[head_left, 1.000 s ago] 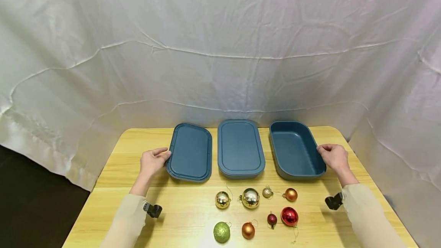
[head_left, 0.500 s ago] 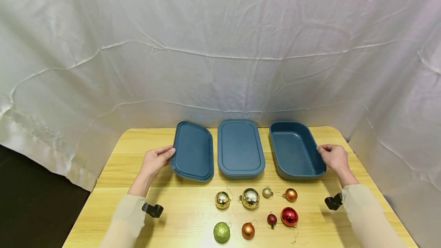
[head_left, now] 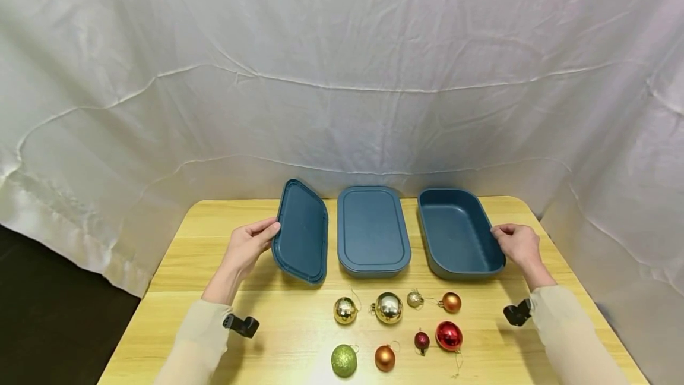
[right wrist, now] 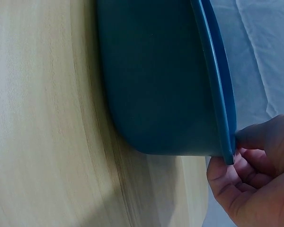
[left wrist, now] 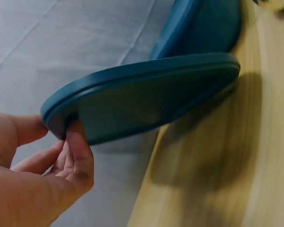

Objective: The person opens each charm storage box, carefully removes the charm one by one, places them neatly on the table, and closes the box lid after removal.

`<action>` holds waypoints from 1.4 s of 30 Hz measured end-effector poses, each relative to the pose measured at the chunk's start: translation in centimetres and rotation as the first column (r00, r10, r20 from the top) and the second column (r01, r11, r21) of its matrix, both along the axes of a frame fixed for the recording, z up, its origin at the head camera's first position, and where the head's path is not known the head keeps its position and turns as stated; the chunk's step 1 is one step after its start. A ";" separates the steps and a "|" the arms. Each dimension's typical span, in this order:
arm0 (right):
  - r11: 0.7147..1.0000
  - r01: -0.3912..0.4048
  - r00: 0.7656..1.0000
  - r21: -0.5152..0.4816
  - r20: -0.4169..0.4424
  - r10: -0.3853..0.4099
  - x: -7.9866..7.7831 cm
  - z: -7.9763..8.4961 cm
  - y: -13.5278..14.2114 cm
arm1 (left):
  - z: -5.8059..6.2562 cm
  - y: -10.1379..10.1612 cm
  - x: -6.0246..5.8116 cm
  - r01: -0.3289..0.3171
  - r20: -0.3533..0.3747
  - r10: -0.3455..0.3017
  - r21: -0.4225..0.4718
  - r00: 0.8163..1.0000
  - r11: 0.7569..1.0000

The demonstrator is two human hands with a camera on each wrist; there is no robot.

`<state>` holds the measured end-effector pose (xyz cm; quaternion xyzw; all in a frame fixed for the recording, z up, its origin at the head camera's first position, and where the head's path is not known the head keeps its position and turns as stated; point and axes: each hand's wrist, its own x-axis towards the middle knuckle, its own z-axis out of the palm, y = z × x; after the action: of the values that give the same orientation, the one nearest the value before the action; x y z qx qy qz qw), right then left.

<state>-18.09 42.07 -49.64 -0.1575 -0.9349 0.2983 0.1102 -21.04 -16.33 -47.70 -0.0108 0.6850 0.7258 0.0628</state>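
My left hand (head_left: 251,249) pinches the left edge of a blue rectangular lid (head_left: 301,233). The lid is tilted, its left side raised, and in the left wrist view its shadow falls on the wood below. At the right, my right hand (head_left: 518,247) pinches the right rim of an open blue box (head_left: 459,233) that holds nothing. The right wrist view shows thumb and fingers on either side of that rim (right wrist: 220,94). Between the lid and the open box stands a second blue box with its lid on (head_left: 374,227).
Several ornament balls lie on the wooden table (head_left: 288,337) in front: gold (head_left: 345,310), silvery (head_left: 388,308), small glittery gold (head_left: 414,298), two orange (head_left: 451,302), red (head_left: 449,335), dark red (head_left: 422,340) and green (head_left: 344,360). A pale curtain (head_left: 342,76) hangs behind.
My left hand has moved up and to the right, tipping the lid steeper by its left edge. My right hand and the open box have stayed in place.
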 end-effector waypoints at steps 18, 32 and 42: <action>1.000 -0.003 1.000 -0.031 0.027 0.004 -0.6 -0.1 0.0 | 6.5 3.7 0.6 0.010 -0.121 -0.007 0.029 0.993 1.000; 0.999 0.002 0.998 -0.049 0.061 0.001 -0.7 0.4 -0.3 | 8.8 10.5 0.7 0.031 -0.177 -0.007 0.134 0.984 0.991; 0.999 -0.003 0.998 -0.032 0.055 0.005 -0.8 0.5 -0.2 | 8.7 16.1 1.1 0.027 -0.182 0.001 0.150 0.983 0.988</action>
<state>-18.86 41.87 -49.10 -0.1655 -0.9330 0.3090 0.0813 -19.93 -0.25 -38.97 0.0647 0.6308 0.7732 0.0055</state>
